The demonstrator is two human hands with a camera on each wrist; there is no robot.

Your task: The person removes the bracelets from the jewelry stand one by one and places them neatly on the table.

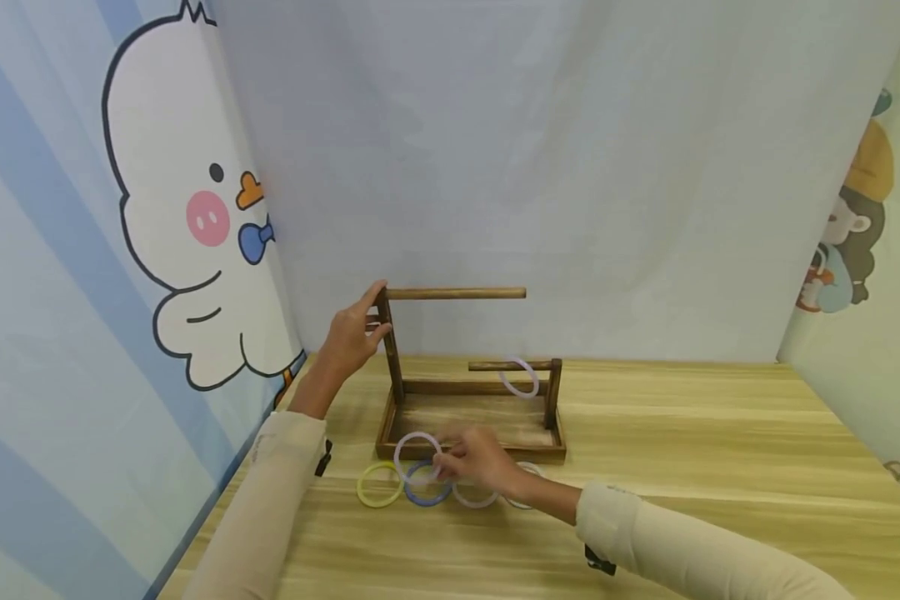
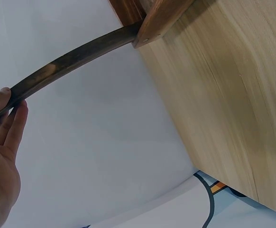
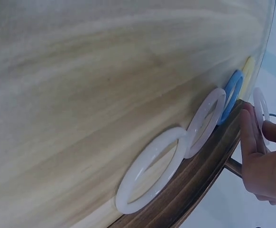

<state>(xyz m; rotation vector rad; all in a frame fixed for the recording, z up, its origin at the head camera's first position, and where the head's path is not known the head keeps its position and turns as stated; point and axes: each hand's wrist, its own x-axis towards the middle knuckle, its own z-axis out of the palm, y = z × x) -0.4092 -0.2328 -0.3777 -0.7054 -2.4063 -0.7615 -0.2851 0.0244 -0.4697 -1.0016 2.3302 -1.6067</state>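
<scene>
My left hand (image 1: 351, 337) grips the upper part of the tall post (image 2: 76, 57) of a dark wooden rack (image 1: 472, 454), thumb on one side and fingers on the other. With thumb and fingers my right hand (image 1: 480, 458) pinches a pale lilac bangle (image 1: 397, 450), raised in front of the rack's tray. In the right wrist view the same bangle (image 3: 261, 111) stands between thumb and fingertips. Another lilac bangle (image 1: 534, 385) hangs on the rack's short lower bar (image 1: 487, 367). The long upper bar (image 1: 457, 293) carries nothing.
Along the tray's front edge lie a yellow bangle (image 1: 360, 493), a blue bangle (image 1: 427, 503), a pale pink bangle (image 3: 208, 114) and a white bangle (image 3: 128, 185) on the wooden table (image 1: 682, 467). Behind the table hangs a pale curtain (image 1: 570, 167); a printed cloth (image 1: 187, 333) borders the left.
</scene>
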